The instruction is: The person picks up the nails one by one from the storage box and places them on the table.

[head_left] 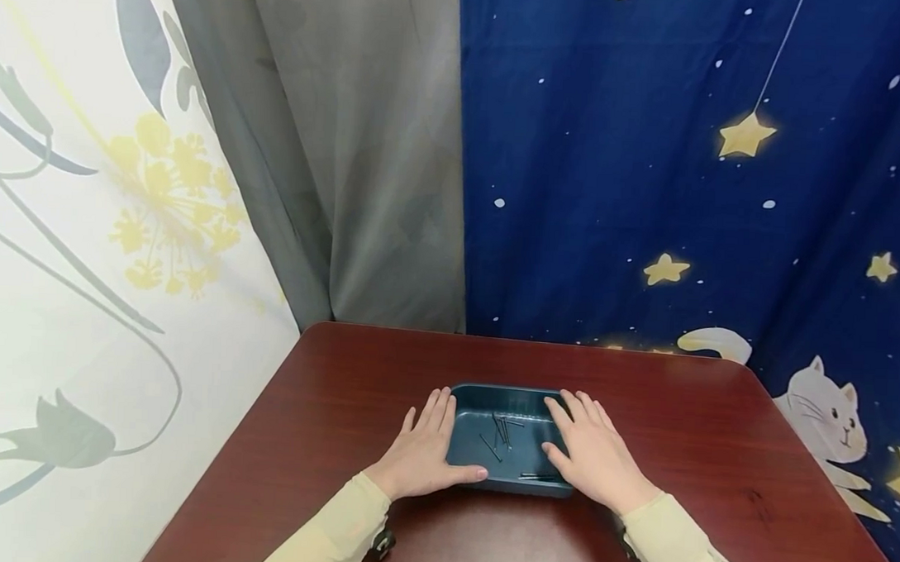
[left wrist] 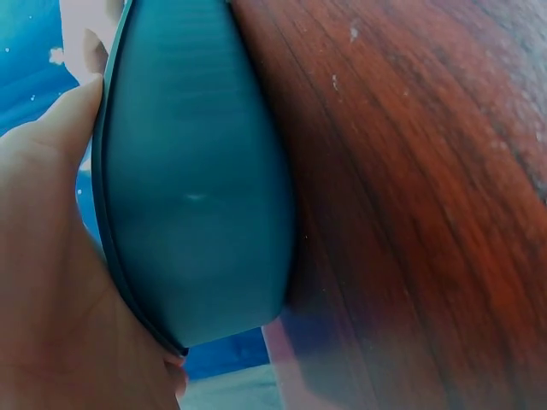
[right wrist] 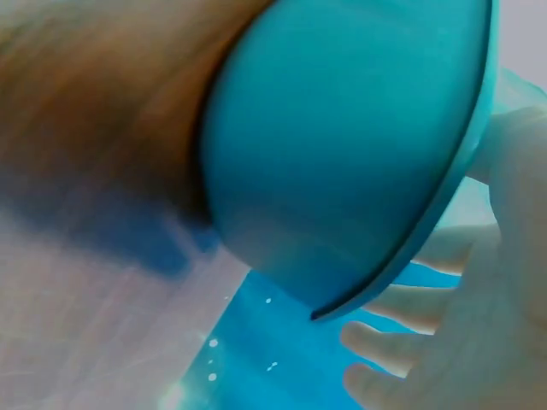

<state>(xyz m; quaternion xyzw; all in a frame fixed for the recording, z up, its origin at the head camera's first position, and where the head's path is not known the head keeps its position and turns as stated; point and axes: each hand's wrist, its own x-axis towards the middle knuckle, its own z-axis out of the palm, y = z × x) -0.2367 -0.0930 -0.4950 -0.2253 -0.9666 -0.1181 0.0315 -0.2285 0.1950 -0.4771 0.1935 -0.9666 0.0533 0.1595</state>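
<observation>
A dark teal rectangular tray (head_left: 483, 390) sits on the table, with several thin dark rods (head_left: 500, 432) like nails or screws lying loose inside, too small to tell which. My left hand (head_left: 429, 451) rests along the tray's left side, fingers straight and the thumb over the near rim. In the left wrist view, the thumb (left wrist: 73, 111) touches the rim beside the teal side wall (left wrist: 197, 196). On the right side my right hand (head_left: 596, 451) lies over the rim with its fingers spread. The right wrist view shows those fingers (right wrist: 410, 307) extended beside the rim.
The reddish-brown wooden table (head_left: 357, 377) spreads around the tray. Behind it hang a grey curtain (head_left: 394, 163) and a blue curtain (head_left: 588, 153) with stars. A white flowered curtain (head_left: 71, 259) borders the left side.
</observation>
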